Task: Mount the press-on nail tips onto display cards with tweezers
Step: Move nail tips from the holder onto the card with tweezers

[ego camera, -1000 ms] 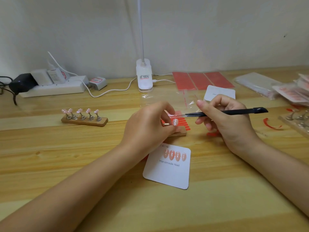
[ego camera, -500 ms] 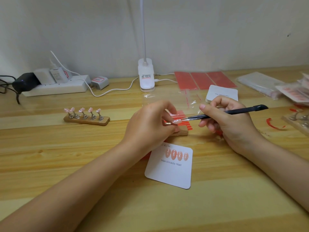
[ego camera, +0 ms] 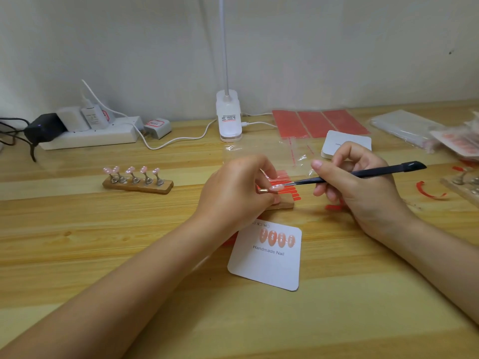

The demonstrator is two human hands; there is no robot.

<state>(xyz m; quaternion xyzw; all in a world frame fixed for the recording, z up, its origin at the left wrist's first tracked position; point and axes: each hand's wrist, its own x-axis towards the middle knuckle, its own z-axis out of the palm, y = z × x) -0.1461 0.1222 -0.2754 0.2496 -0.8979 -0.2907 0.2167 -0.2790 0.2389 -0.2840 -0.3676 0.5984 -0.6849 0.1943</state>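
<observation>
Presently, we list what we see on our wooden table (ego camera: pixel 77 255)
Left hand: our left hand (ego camera: pixel 233 195) has its fingers curled, pinching a small metal nail stand (ego camera: pixel 263 190) between thumb and fingertips, above the near wooden base (ego camera: pixel 283 204)
Right hand: our right hand (ego camera: pixel 360 187) has thumb and fingers closed round the black tweezers (ego camera: pixel 363 173), held like a pen, the points reaching left
Nail tip: we find one pale pink nail tip (ego camera: pixel 277 187) at the tweezer points, just beside the stand in our left hand; whether it still sits on the stand we cannot tell
Display card: a white display card (ego camera: pixel 267 270) printed "Handmade Nail" lies flat near us, below both hands, with four pink nail tips (ego camera: pixel 277 238) in a row on it
Adhesive strips: red adhesive strips (ego camera: pixel 287 189) lie behind the tweezer points, partly hidden by our left hand
Second holder: a wooden holder (ego camera: pixel 138 185) with five stands, each topped by a pink tip, sits to the left, well apart from our hands
Blank cards: a stack of white cards (ego camera: pixel 347 142) rests behind our right hand
Rear of table: a white clip lamp (ego camera: pixel 229 117), a power strip (ego camera: pixel 88 136) with plugs, and red sheets (ego camera: pixel 318 121) stand near the wall
Right edge: clear bags (ego camera: pixel 404 128) lie at the far right
</observation>
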